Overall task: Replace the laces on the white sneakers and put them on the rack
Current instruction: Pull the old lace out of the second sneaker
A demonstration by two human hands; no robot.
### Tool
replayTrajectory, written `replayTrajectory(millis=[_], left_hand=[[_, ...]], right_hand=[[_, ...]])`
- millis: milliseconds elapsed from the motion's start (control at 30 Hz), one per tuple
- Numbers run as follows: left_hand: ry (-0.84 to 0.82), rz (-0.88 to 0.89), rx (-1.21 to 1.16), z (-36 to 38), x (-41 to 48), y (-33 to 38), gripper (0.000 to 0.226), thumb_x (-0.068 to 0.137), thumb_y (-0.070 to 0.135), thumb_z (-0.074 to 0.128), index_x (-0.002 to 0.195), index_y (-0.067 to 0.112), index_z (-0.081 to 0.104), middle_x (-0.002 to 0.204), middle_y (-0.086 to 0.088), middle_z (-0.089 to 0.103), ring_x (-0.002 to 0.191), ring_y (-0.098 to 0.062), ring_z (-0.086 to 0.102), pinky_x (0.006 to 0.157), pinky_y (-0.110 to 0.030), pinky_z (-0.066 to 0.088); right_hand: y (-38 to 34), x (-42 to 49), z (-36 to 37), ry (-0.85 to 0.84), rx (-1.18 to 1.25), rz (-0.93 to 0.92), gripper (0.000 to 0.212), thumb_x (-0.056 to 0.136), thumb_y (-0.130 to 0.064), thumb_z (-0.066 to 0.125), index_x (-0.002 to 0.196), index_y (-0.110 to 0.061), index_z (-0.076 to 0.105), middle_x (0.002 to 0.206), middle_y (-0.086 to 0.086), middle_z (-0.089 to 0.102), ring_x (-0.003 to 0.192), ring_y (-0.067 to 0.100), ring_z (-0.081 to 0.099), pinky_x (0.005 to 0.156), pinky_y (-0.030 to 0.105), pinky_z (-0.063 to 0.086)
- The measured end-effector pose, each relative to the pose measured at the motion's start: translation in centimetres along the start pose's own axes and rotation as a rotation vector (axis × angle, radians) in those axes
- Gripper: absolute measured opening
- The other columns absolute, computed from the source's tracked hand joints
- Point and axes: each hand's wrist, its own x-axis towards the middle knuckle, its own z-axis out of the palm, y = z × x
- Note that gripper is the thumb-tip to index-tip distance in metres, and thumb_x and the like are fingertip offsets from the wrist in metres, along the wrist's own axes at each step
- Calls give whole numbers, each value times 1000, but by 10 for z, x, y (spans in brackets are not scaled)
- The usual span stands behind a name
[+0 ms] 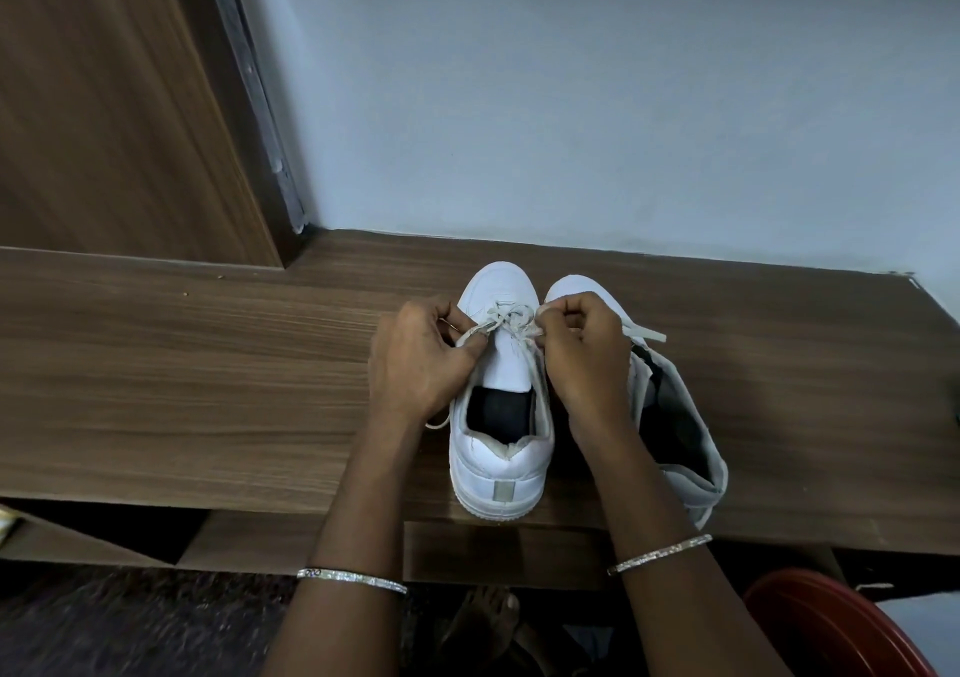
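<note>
— What does the left hand (415, 359) hold?
— It pinches one end of the lace (506, 319), fingers curled. The right hand (587, 354) pinches the other end.
— Where is the sneaker (498, 448)?
— On the counter (208, 364), just beside the other sneaker (576, 287).

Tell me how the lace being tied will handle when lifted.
Probably floppy: the lace bends into loose loops between the left hand and right hand. Likely very light: its free end lies limp beside the sneaker. Pinches seem to hold it, so hardly slippery.
</note>
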Motion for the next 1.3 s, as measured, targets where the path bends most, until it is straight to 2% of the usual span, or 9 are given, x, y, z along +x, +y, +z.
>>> replayTrajectory(millis=[167,300,500,633,767,933,1033,1133,1300], left_hand=[[-17,16,4,0,1,-2,15,73,41,74,69,27,69,56,11,66,59,-8,64,57,-26,42],[-37,26,-8,-1,1,-4,13,74,39,75,72,26,71,58,11,68,59,-7,65,58,-26,45],[-33,28,-12,-2,2,-5,14,77,35,80,72,25,71,58,10,68,57,-4,63,55,-24,42],[-28,17,-11,-2,1,-5,16,77,37,80,71,26,70,59,10,68,59,-7,65,57,-26,46],[-29,1,1,-2,2,-4,17,77,36,80,68,29,67,59,12,67,61,-6,64,58,-26,43],[-31,-4,-22,-1,1,-6,14,76,34,82,73,26,71,59,12,66,58,-4,62,55,-24,38],[-35,4,-38,-1,1,-6,14,76,33,82,72,25,71,57,11,66,55,-3,60,54,-23,36],[-32,11,-32,-1,1,-7,15,76,33,80,70,25,70,56,11,67,54,-4,61,54,-25,40],[-45,17,-46,-1,1,-8,9,76,30,78,73,26,72,59,11,69,56,-4,64,56,-26,46]], right_hand=[[-4,-5,0,-96,-228,-421,25,77,-22,69,102,-23,70,104,-5,64,94,17,60,82,37,51],[3,-11,13,-167,-551,-562,24,81,-19,71,104,-21,73,111,1,63,104,27,53,80,44,51],[6,-10,13,2,-604,-553,8,82,-20,78,87,-22,72,93,-2,69,94,29,57,75,44,50],[5,-9,11,-7,-342,-390,5,83,-25,76,80,-24,72,83,-9,69,88,19,60,75,38,49],[-8,-3,-2,95,-42,-148,5,83,-20,73,79,-20,70,75,-12,70,76,3,65,73,28,51],[-5,8,-15,238,64,-9,9,81,-9,64,86,-16,68,80,-8,69,76,10,66,80,40,57],[-5,3,-12,156,-64,-151,23,79,-6,60,95,-20,68,94,-10,68,91,15,62,84,35,51],[-6,-4,-2,14,-252,-408,17,79,-19,65,93,-22,72,99,-6,67,101,22,55,83,24,36],[0,-13,12,-126,-642,-528,19,82,-22,69,100,-25,73,108,-4,67,111,27,53,87,43,45]])
